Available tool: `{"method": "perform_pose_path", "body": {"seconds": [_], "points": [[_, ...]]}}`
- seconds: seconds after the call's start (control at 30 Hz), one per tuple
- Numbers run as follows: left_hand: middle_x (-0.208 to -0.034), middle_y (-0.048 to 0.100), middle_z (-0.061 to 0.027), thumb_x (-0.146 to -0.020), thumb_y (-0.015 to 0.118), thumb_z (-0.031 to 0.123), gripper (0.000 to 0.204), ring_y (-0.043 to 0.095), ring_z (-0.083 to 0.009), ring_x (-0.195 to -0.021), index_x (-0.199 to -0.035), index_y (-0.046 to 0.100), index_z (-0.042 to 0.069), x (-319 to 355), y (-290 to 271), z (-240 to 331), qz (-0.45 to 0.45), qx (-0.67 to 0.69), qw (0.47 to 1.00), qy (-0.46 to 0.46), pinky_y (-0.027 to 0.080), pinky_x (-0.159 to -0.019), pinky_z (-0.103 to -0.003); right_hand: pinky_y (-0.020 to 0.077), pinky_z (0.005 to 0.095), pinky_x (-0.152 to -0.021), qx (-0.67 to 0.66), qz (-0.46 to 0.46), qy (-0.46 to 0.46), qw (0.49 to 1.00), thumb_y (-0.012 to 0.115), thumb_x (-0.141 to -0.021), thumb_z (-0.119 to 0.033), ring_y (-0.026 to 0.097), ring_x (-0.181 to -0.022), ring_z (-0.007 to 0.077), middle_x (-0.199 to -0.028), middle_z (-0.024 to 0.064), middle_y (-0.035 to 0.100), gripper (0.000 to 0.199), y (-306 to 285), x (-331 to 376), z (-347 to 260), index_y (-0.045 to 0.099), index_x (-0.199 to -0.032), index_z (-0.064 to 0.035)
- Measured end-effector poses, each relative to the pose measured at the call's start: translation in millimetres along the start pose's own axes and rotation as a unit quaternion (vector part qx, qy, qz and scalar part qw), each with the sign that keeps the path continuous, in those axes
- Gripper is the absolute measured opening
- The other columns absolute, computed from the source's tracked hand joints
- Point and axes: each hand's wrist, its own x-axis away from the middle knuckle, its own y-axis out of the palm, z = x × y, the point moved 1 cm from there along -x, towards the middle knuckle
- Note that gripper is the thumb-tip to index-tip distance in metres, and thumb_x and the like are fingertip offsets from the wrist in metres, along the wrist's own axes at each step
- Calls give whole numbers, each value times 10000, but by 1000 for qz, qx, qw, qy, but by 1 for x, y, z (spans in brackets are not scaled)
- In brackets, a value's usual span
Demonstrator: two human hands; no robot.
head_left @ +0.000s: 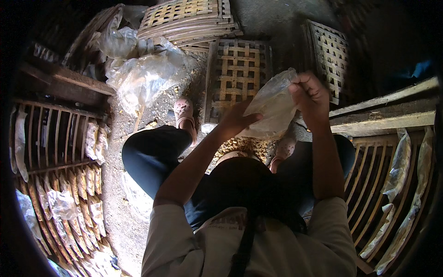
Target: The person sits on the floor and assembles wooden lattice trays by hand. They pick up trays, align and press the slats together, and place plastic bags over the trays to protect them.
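Right hand (311,98): pinching the top of a clear, crinkled plastic bag (273,110)
Left hand (236,121): beside the bag, grip unclear
Beyond: brown, rectangular lattice panel (237,70)

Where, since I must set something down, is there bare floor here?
Shadowed floor between the upper tray stack and right lattice tray looks bare, as does a narrow strip between left rack and left knee. Crowded: the plastic heap, and crumbs between the shoes.

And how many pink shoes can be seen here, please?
2: the left shoe beside a woven tray, the right shoe partly behind the held plastic. Dark areas could hide more.
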Motion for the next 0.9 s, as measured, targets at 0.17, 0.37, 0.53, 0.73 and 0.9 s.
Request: {"method": "perform_pose_path", "body": {"seconds": [0.17,0.37,0.53,0.73,0.9], "points": [[-994,639,-165,-851,659,236,332,632,-261,-845,-1108,610,33,-18,-6,-38,15,-136,988,67,459,-750,-381,418,186,-558,25,64,-24,997,610,-879,-37,505,-648,21,-783,-21,591,76,3,-3,-9,586,-952,-42],[-1068,606,-227,-827,676,212,416,592,-319,-1002,-1186,560,37,-22,-21,-82,-14,-315,946,70,447,-849,-402,402,174,-533,-25,103,-56,993,595,-905,-92,488,-622,11,-756,-36,576,56,-23,-8,1,589,-938,-48],[-1211,523,-249,-820,675,252,533,489,-342,-1163,-1273,485,46,-15,-16,-81,-18,-354,923,151,391,-946,-423,387,173,-524,-31,116,-46,992,584,-917,-112,463,-588,12,-715,-49,549,64,-24,-11,-3,586,-941,-53],[-1194,557,-203,-840,651,228,426,542,-351,-1085,-1219,553,60,-16,-5,-17,2,-188,981,52,423,-902,-416,373,170,-526,-30,106,-68,992,595,-912,-121,454,-577,14,-698,-41,545,92,-22,-8,-4,573,-947,-39],[-1279,503,-217,-868,624,239,487,493,-363,-1174,-1303,484,71,-27,-15,-96,9,-344,936,77,399,-975,-414,370,177,-535,-32,161,-126,978,614,-902,-136,455,-578,22,-693,-25,550,126,-41,-9,-8,562,-939,-28]]}}
